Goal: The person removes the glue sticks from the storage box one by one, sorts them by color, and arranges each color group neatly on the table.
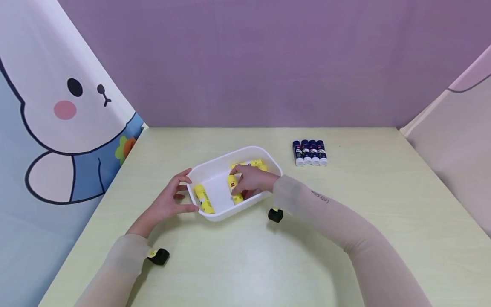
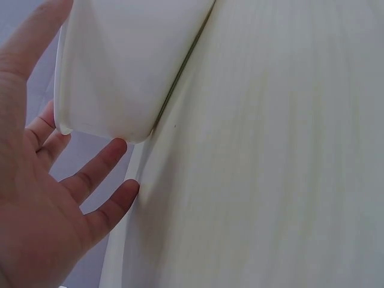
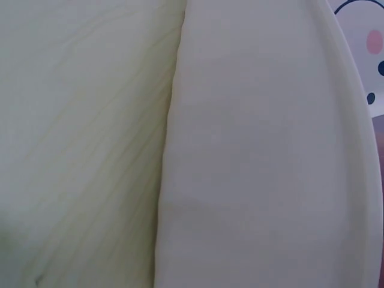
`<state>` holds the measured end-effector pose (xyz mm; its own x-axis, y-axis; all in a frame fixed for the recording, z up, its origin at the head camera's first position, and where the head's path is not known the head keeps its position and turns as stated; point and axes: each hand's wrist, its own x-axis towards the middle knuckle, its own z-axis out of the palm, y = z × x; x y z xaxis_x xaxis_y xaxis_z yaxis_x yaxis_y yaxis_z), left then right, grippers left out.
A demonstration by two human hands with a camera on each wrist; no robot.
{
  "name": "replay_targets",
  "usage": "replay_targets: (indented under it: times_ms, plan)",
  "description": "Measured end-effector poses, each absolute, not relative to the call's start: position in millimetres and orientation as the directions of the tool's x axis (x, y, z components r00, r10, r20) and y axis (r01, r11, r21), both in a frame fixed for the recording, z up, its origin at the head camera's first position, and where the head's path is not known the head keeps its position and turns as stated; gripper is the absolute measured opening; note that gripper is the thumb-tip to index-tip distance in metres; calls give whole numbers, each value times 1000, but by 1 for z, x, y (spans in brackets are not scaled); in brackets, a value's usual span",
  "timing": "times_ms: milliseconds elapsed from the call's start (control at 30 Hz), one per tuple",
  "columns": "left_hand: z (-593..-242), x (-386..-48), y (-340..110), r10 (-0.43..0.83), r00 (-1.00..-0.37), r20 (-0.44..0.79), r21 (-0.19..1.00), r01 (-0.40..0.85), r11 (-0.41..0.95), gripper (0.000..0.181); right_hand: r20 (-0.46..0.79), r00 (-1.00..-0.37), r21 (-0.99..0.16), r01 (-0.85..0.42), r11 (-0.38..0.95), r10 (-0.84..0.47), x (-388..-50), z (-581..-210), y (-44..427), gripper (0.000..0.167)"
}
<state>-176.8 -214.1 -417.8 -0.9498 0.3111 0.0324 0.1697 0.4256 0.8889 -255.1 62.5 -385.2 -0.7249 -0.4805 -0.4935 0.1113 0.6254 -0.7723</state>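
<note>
A white plastic bin stands at a slant on the table with several yellow glue sticks in it. My left hand is at its left end, fingers spread, with the thumb by the near corner. In the left wrist view, the fingertips touch or nearly touch the bin's outer wall. My right hand reaches inside over the near side and pinches a yellow glue stick. Another glue stick lies at the left end; more yellow shows behind the right hand. The right wrist view shows only the bin's wall, hiding that hand.
Several dark blue glue sticks with white ends lie in a row at the back right of the table. A purple backdrop rises behind it. A cartoon-printed cloth hangs on the left.
</note>
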Motion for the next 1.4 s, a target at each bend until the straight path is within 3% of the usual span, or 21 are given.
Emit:
replay_targets:
  times_ms: [267, 567, 1400]
  plan:
    - [-418, -176, -214, 306, -952, 28, 883, 167, 439, 67, -474, -720, -807, 125, 578, -507, -257, -382, 66, 62]
    - [-416, -175, -215, 308, -951, 31, 884, 170, 436, 67, -402, -776, -847, 113, 520, -486, -264, -365, 74, 64]
    - [-417, -175, -214, 310, -950, 35, 882, 175, 438, 67, -288, -853, -915, 110, 389, -435, -268, -344, 133, 67]
